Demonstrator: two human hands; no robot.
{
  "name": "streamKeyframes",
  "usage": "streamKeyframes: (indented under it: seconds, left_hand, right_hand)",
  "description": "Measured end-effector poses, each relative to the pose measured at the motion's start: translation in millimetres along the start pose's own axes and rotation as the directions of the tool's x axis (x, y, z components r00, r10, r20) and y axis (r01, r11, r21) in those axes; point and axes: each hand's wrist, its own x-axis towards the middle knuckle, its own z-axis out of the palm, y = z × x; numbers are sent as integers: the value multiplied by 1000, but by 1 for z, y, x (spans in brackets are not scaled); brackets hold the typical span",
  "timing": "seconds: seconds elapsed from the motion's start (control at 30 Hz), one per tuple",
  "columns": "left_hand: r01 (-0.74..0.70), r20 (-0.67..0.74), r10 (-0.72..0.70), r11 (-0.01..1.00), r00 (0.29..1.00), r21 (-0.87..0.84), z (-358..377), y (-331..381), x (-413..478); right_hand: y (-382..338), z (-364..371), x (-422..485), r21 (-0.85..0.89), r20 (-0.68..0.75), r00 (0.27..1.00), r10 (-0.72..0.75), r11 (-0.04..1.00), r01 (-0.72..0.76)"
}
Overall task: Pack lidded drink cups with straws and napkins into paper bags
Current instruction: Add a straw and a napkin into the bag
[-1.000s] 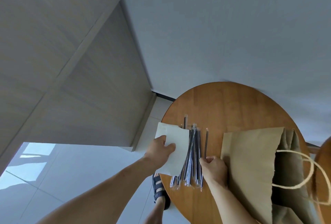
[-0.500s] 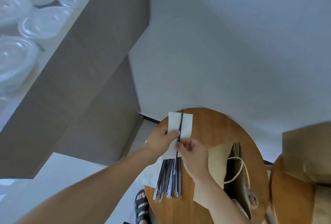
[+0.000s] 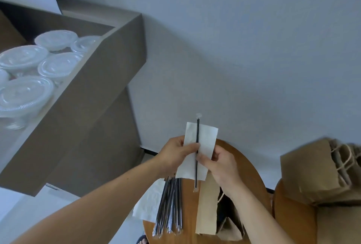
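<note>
Holding a straw [image 3: 197,152] against a napkin [image 3: 203,142] above the table [image 3: 246,167].
Head view: left hand [image 3: 175,156] has its grip closed on the napkin's left edge, thumb pressing the straw onto it; right hand [image 3: 220,163] pinches the straw and napkin lower down. Below them on the table lie a bundle of wrapped straws [image 3: 172,204], more napkins [image 3: 150,200] and an open paper bag [image 3: 209,204]. Lidded cups [image 3: 56,66] sit on a shelf [image 3: 109,64] at left; further bags [image 3: 316,171] stand at right.
</note>
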Motion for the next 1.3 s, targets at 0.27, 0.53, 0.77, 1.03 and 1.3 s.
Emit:
streamKeyframes:
  seconds: [0.27,0.53,0.77,1.03,1.3]
  left_hand:
    - [8,129,-9,1000,992,11,47,10,6]
    - [48,67,-109,802,992,595,58,-19,16]
    - [170,1,-378,418,926,892,101,-87,12]
    - [448,-218,-415,610,883,654,81,-104,17]
    - [459,-215,-407,753,888,471,67,-106,20]
  right_hand:
    - [-5,-47,-15,-88,-24,1000,-2,996,0]
    - [-14,-114,9,-60,-492,869,-47,998,20]
    - [15,-87,52,-213,-458,889,-5,972,-104]
    - [51,-46,41,-376,-304,944,127,894,-242]
    - [79,-42,-7,-673,-39,963,266,706,-222]
